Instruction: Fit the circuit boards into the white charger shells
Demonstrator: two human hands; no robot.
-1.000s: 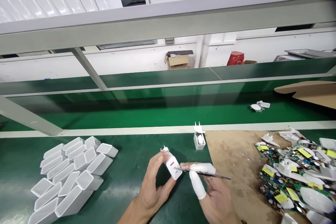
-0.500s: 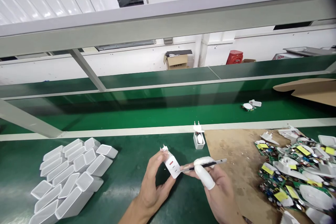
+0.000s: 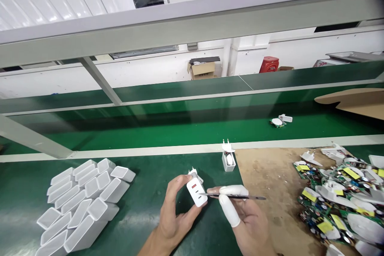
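A white charger (image 3: 197, 192) with one red port, dark slots and plug pins is gripped between the thumb and fingers of my left hand (image 3: 174, 212). My right hand (image 3: 244, 212), with white covers on thumb and finger, holds a thin pointed metal tool (image 3: 252, 197). The tool's tip meets the charger's port face near a slot. Just beyond my hands, a white case (image 3: 228, 164) stands upright on the green table with a board inside and a plug piece on top.
Several open white cases (image 3: 81, 200) cluster on the left. Circuit boards with yellow tape (image 3: 345, 200) are heaped at the right, beside brown board (image 3: 267, 176). A small assembly (image 3: 277, 122) lies on the green belt (image 3: 180, 130) behind. A metal frame beam (image 3: 192, 20) crosses overhead.
The charger has turned so its port face points more toward me. The tool now lies flatter, its tip further onto that face. The assembly on the belt has shifted left.
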